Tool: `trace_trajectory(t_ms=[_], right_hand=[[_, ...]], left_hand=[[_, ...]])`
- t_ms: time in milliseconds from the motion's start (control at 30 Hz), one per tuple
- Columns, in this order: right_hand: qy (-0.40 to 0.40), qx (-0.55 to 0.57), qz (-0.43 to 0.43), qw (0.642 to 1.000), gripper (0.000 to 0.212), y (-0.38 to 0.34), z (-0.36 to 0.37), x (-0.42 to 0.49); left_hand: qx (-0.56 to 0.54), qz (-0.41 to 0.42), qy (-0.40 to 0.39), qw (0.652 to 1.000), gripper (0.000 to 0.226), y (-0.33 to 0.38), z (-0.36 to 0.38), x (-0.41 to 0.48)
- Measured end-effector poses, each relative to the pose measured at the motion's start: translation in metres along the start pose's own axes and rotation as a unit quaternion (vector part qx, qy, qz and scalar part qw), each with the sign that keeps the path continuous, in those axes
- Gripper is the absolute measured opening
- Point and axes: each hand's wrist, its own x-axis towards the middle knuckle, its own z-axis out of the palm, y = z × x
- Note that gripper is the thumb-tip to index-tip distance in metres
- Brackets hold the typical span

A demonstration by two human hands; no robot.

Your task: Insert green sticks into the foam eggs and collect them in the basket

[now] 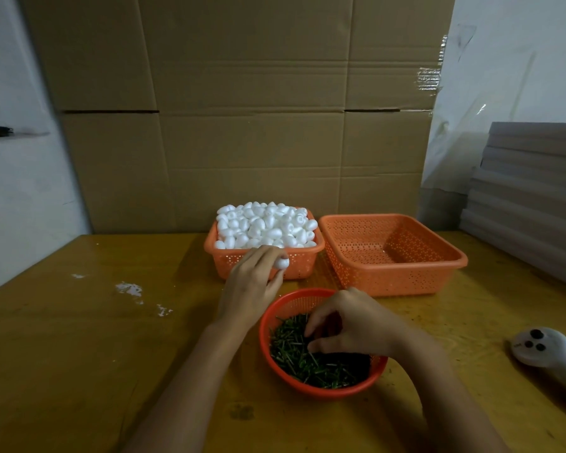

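- A round red plastic mesh basket (pixel 264 335) is taken as the landmark; it stands on the yellow-brown wooden table (pixel 111 354), and a loose heap of thin green sticks (pixel 294 354) is held inside it.
- A single white foam egg (pixel 281 263) is pinched between the thumb and fingertips of the left hand (pixel 254 284), just behind the round basket's far-left rim and off the table.
- The right hand (pixel 348 322) is lowered into the round basket with fingers curled down onto the sticks; whether a stick is gripped cannot be told.
- Behind the round basket, a rectangular orange perforated basket (pixel 303 268) is heaped with more white foam eggs (pixel 263 223).
- Behind and to the right of the round basket, a second orange perforated basket (pixel 406 276) is set.
- Well to the right of the round basket, a white handheld device with dark buttons (pixel 543 351) is laid.
- To its left, white crumbs (pixel 129 289) are scattered.
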Motion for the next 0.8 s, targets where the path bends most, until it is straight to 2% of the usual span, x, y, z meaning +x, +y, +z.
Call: trace_trajectory(t_ms=[233,600,800], right_hand=[[-0.002,0.014,0.005,1.000,0.015,-0.0015,-0.0018,-0.0007],[0.130,0.029,-0.003,0.991,0.026,-0.0010,-0.0017,-0.0011],[0.139,0.066,0.001,0.988,0.024,0.0015,-0.0030,-0.0009]], left_hand=[[0.005,0.000,0.001,1.000,0.025,-0.0022,0.0006,0.0007],[-0.003,-0.006,0.010,1.000,0.032,-0.0012,-0.0022,0.0026],[-0.016,-0.017,0.007,1.000,0.029,-0.0012,-0.0008,0.0026]])
